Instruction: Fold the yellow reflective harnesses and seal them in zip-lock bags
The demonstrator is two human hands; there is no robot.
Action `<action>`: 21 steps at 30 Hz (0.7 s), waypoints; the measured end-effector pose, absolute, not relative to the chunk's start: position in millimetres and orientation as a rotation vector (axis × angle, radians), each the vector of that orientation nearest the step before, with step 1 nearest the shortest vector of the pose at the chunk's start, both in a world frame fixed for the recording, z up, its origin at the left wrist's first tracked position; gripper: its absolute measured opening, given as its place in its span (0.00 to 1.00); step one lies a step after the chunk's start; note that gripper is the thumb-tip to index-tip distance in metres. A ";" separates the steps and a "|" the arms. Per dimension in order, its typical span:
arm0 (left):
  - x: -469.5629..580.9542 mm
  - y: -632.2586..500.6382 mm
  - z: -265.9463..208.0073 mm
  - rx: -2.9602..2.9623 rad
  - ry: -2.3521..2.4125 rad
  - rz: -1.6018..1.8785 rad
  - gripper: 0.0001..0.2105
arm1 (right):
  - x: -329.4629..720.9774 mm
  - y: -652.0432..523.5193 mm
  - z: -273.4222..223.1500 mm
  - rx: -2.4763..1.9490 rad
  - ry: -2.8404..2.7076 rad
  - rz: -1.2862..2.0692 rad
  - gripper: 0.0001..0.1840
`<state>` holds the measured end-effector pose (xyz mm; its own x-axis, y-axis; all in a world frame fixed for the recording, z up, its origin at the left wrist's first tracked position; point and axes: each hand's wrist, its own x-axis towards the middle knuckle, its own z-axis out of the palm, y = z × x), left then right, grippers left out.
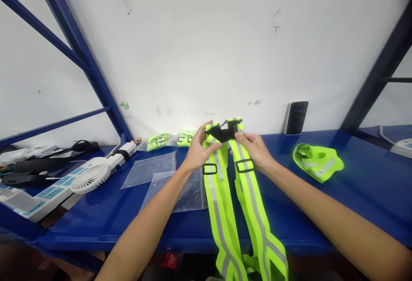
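Observation:
A neon yellow reflective harness (217, 203) with grey stripes and black slide adjusters hangs from both hands, its straps dropping past the front edge of the blue shelf. My left hand (200, 146) grips its upper left end, thumb across the black buckle (222, 132). At the upper right end, my right hand (252, 146) pinches the strap beside the same buckle. Whether the buckle is fully fastened I cannot tell. Another neon yellow harness (317, 163), bundled up, lies on the shelf to the right.
Clear plastic bags (151, 169) lie flat at left. Behind them sit packed neon bundles (157, 141). A power strip (61, 186) with a small white fan (90, 178) runs along the left side. A phone (296, 118) leans against the wall. Blue posts (86, 66) frame the shelf (360, 195).

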<state>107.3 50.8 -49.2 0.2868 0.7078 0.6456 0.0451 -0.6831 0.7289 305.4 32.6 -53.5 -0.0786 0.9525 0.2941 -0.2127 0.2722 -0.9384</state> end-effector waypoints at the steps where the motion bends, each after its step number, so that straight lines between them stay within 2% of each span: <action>1: 108.1 51.7 -49.5 1.939 0.664 1.428 0.33 | 306.2 33.6 -54.3 -0.795 -1.265 1.147 0.21; 8: 105.4 60.9 -55.9 1.718 0.578 1.275 0.31 | 308.7 35.5 -54.7 -0.771 -1.227 1.121 0.19; 14: 108.5 61.8 -57.5 1.623 0.708 1.254 0.19 | 305.2 26.3 -44.4 -0.798 -1.150 1.373 0.21; 18: 112.0 53.6 -50.5 1.692 0.685 1.271 0.16 | 303.6 23.5 -43.1 -0.719 -1.223 1.546 0.19; 21: 115.3 46.8 -47.6 1.719 0.670 1.244 0.14 | 303.2 24.8 -44.7 -0.604 -1.263 1.510 0.18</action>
